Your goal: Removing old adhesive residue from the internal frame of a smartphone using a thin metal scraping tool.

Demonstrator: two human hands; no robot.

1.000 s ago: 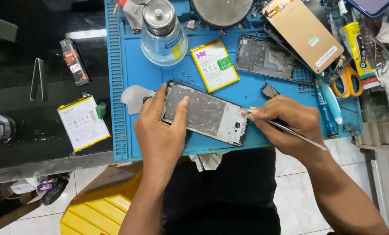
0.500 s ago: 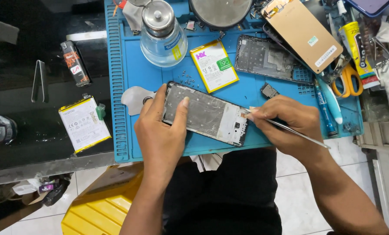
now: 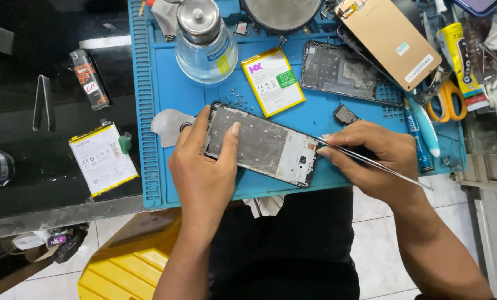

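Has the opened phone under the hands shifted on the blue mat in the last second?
No. The opened phone keeps its place and tilt against the blue mat and the yellow-edged battery just above it.

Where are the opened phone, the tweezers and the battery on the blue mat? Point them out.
opened phone (image 3: 262, 143), head view, middle of its bare frame.
tweezers (image 3: 390, 166), head view, mid-shaft.
battery (image 3: 273, 81), head view, centre of its label.

You've got a yellow-edged white battery label (image 3: 272, 80) mid-mat, w/ a green square at its corner; another white, yellow-rimmed battery label (image 3: 102, 159) lies left on the dark surface. Top right: tan screen panel (image 3: 391, 38) w/ small white stickers, beside a yellow glue tube (image 3: 460, 61).
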